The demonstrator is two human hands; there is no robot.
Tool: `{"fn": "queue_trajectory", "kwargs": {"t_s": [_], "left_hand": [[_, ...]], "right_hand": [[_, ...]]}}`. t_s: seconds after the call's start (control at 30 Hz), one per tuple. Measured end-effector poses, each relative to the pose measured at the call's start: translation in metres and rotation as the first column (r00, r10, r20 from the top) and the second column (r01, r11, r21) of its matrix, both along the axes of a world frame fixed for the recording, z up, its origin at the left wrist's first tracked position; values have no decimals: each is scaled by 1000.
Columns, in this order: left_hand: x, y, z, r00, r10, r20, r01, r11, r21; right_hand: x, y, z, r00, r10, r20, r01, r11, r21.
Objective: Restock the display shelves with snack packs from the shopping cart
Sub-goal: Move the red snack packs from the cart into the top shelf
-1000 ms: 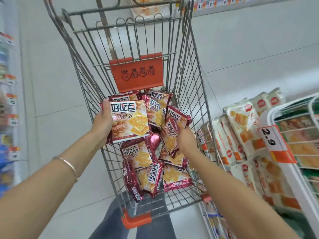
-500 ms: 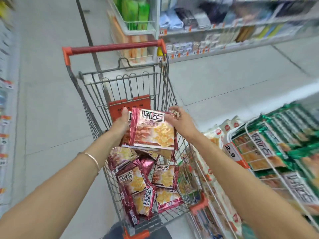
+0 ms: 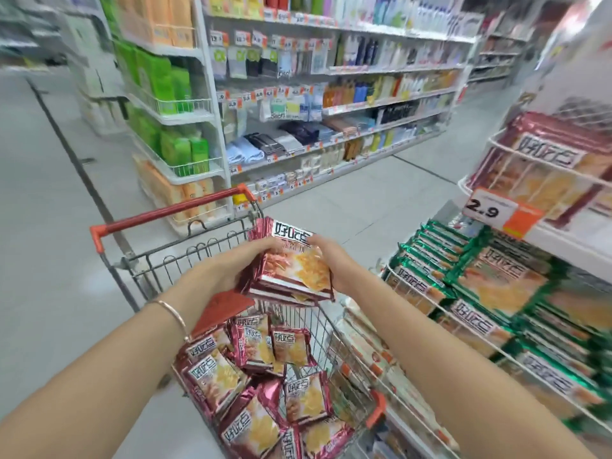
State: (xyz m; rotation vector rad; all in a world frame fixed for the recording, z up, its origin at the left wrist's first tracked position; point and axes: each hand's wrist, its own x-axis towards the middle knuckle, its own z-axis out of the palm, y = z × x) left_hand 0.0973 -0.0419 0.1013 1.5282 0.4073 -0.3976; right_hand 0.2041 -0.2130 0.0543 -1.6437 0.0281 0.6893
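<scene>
Above the near-centre shopping cart, a stack of red snack packs is held clear of the basket between both hands. The left hand clasps the stack's left edge, fingers curled round it; the right hand grips the right edge, fingers wrapped underneath. More red packs lie loose in the cart below. To the right stands the display rack: an upper wire shelf holding matching red packs, with a price tag reading 2.9 at its front, and a lower shelf of green packs.

Assessment: the step in hand appears to be carrying the stack to the rack. The upper shelf is the likely destination, judging by colour. Recommended: keep the stack squared and level, lift it over the wire front rail, and seat it face-up, aligned with existing stock. Slippery wrappers may fan out if pressure slackens.
</scene>
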Motion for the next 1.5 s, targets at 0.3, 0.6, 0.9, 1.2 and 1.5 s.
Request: {"fn": "queue_trajectory", "kwargs": {"t_s": [0.3,0.6,0.9,1.2,1.5], "left_hand": [[66,-111,129,943,-185,276,197,980,-19],[152,-277,262,661,-335,671,339,932,132],[237,-428,269,475,-740,476,330,652,683],[316,-462,216,453,-886,100,116,169,979],[317,-466,208,429,-889,-158,109,-123,986]], "right_hand": [[5,-142,162,880,-326,345,327,943,57],[6,-316,304,613,-528,588,533,826,186],[37,-465,309,525,-402,750,684,724,-91],[137,-497,208,791,-140,596,471,761,-446],[115,-490,219,544,669,507,533,191,-824]]}}
